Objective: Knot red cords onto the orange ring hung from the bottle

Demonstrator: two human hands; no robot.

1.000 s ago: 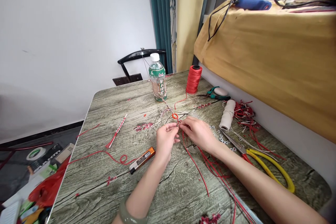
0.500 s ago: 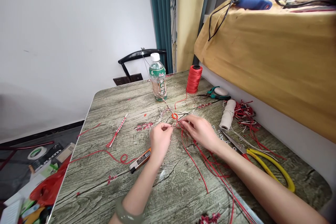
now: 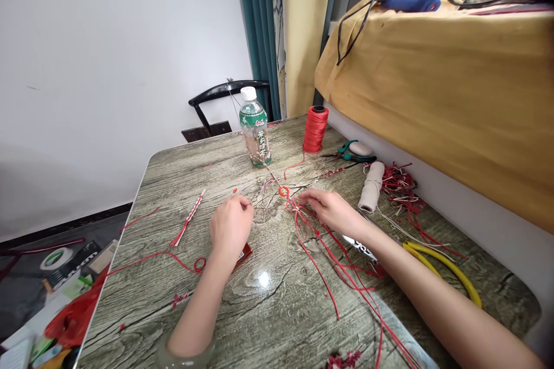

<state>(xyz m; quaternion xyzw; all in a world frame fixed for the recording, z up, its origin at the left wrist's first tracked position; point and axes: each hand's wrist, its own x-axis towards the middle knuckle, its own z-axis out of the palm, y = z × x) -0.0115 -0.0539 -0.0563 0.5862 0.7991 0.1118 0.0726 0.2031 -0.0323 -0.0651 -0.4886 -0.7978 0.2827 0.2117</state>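
A small orange-red ring (image 3: 284, 191) is tied by thin strands to a green-labelled drink bottle (image 3: 255, 132) standing upright behind it. Several red cords (image 3: 331, 256) run from below the ring toward the front right. My left hand (image 3: 232, 225) is closed in a pinch left of the ring; a thin reddish thread (image 3: 269, 208) stretches between it and the knotted part. Close to the knot on the right, my right hand (image 3: 326, 207) has its fingers drawn together at the cords, the tips partly hidden. Under my left wrist lies a box cutter (image 3: 243, 255), mostly covered.
A red thread spool (image 3: 315, 130), pliers (image 3: 352, 151), a white string roll (image 3: 371, 187) and tangled scraps (image 3: 397, 183) lie along the right side. Yellow-handled scissors (image 3: 450, 268) lie beneath my right forearm. A braided red-white piece (image 3: 189, 218) rests on the left.
My left hand has moved left away from the knot, drawing the thin thread out straight. My right hand has stayed near the cords. The view has shifted slightly.
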